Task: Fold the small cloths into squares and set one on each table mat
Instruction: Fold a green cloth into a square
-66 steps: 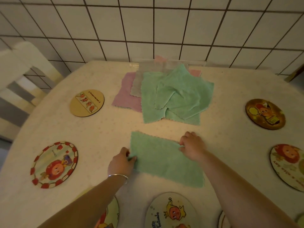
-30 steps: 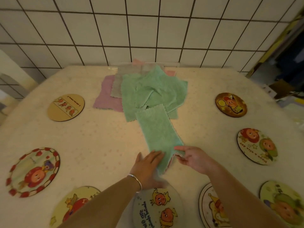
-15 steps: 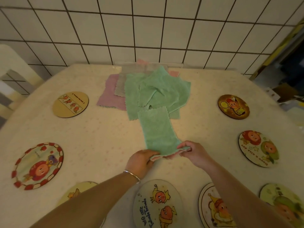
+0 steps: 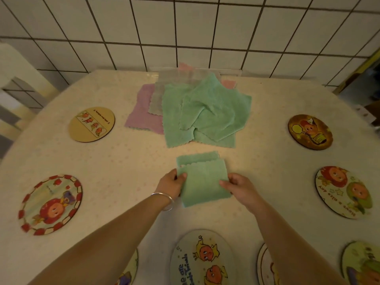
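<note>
Both hands, left (image 4: 172, 184) and right (image 4: 238, 187), are pinching the folded green cloth (image 4: 202, 179); its uneven far edges are risking slipping askew.

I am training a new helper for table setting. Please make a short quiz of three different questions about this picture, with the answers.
1. True or false: the folded green cloth already lies on a table mat.
2. Which hands hold this cloth? A) left only B) right only C) both
3. Fill in: the pile of unfolded cloths lies between the folded cloth and the tiled ____.

Key:
1. False. It lies on the bare table, and the nearest mat carries no cloth.
2. C. The left hand and the right hand pinch its side edges.
3. wall.
</note>
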